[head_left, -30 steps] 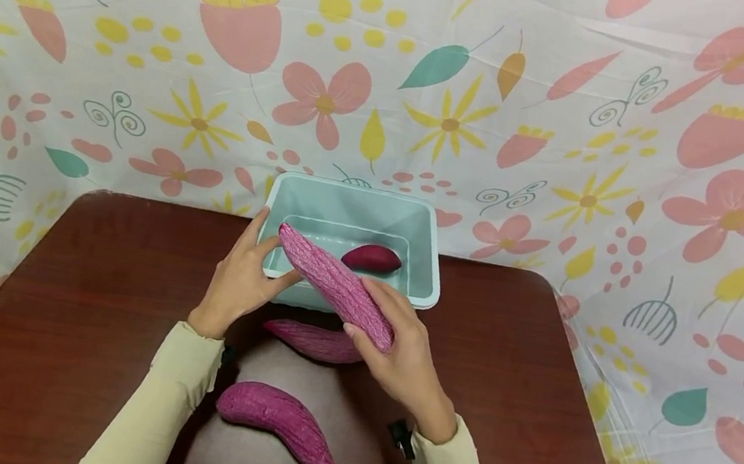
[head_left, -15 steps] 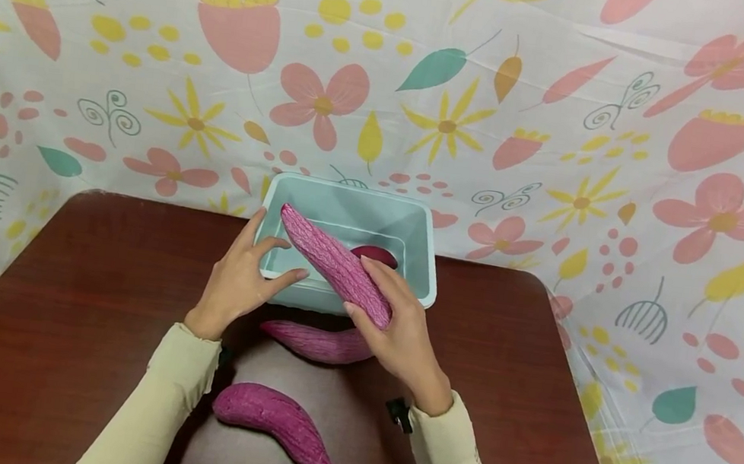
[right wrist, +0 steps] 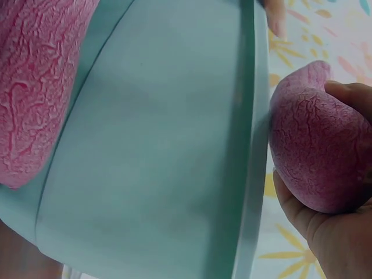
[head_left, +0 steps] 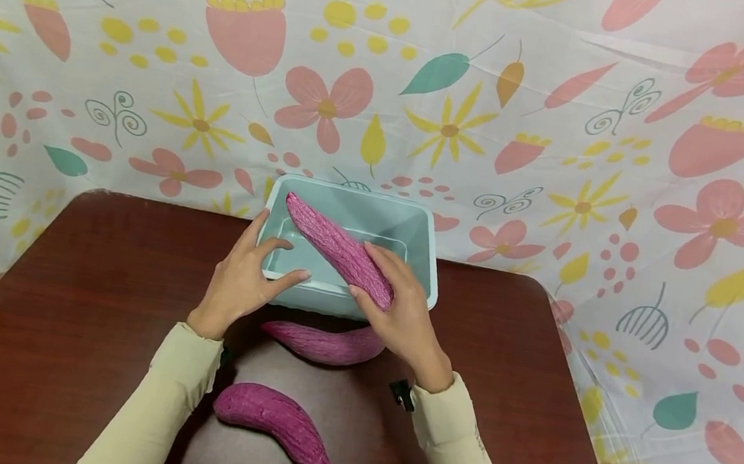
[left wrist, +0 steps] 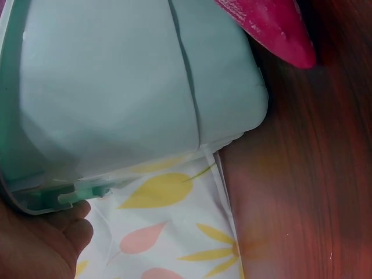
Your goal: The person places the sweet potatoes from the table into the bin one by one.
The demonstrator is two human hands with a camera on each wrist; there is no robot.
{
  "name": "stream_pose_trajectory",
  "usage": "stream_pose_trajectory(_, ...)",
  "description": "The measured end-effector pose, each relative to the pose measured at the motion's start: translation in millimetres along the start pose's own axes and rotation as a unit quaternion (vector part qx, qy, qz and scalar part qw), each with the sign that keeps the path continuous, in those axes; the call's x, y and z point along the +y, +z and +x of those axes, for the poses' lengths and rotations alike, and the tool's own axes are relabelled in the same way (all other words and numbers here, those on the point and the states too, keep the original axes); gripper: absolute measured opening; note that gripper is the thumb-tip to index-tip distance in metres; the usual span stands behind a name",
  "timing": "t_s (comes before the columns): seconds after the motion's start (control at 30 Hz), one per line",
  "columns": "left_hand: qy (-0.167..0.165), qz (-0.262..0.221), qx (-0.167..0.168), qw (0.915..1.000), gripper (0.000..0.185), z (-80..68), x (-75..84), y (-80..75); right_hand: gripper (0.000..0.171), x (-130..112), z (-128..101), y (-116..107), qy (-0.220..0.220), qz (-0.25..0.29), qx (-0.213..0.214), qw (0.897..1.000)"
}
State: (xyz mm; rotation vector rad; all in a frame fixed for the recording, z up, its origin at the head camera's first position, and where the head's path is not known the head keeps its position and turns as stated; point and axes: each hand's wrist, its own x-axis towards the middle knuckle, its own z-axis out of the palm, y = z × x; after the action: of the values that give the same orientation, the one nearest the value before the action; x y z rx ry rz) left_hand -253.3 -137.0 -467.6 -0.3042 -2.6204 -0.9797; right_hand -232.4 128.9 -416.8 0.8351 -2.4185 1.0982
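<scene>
My right hand (head_left: 400,312) grips the thick end of a long, wrinkled pink-purple vegetable (head_left: 336,247), sweet-potato-like, above a pale blue-green basin (head_left: 434,247). Its thin end points to the far left. In the right wrist view, the fingers and thumb wrap the held vegetable (right wrist: 319,145) beside the basin rim. My left hand (head_left: 238,282) holds the basin's left front corner, with fingers outside the wall and the thumb over the front rim. Just in front of the basin lies a second such vegetable (head_left: 325,344), partly under my right hand. A third curved one (head_left: 281,424) is nearer.
The basin stands on a dark red-brown table (head_left: 92,330), against a flower-patterned cloth (head_left: 391,66) that hangs behind and at the sides. Small black wrist devices (head_left: 402,395) sit at the sleeve cuffs.
My right hand has moved the vegetable slightly forward and up over the basin. It now hides the dark red piece seen inside earlier. The left hand stays at the corner.
</scene>
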Motion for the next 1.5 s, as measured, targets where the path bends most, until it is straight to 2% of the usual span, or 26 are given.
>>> stream_pose_trajectory(0.2, -0.001, 0.001, -0.003, 1.0000, 0.055, 0.2, -1.0, -1.1, 0.060, 9, 10, 3, -0.003, 0.004, 0.001, 1.000)
stream_pose_trajectory(0.47, -0.004, 0.001, 0.000, 1.0000, 0.056, -3.2, -4.2, -3.4, 0.060, 18, 25, 11, 0.020, 0.026, -0.002, 0.999)
stream_pose_trajectory(0.7, 0.000, -0.002, -0.001, 1.0000, 0.057, -3.1, -2.6, 0.6, 0.060, 21, 30, 18, 0.043, 0.019, 0.000, 0.999)
stream_pose_trajectory(0.87, 0.004, 0.001, -0.002, 1.0000, 0.057, -3.5, -1.4, 2.7, 0.060, 23, 27, 18, 0.072, 0.018, -0.002, 0.997)
stream_pose_trajectory(1.03, 0.007, 0.003, -0.001, 1.0000, 0.056, -1.9, -0.8, 0.5, 0.060, 22, 22, 15, 0.077, 0.026, -0.004, 0.997)
stream_pose_trajectory(1.27, 0.008, 0.004, -0.001, 1.0000, 0.054, -1.5, -0.8, 0.3, 0.059, 17, 7, 10, 0.051, 0.018, 0.011, 0.998)
stream_pose_trajectory(1.5, 0.007, 0.008, -0.001, 0.9999, 0.053, -1.3, -0.6, 0.4, 0.058, 10, -9, 6, 0.023, 0.036, 0.015, 0.999)
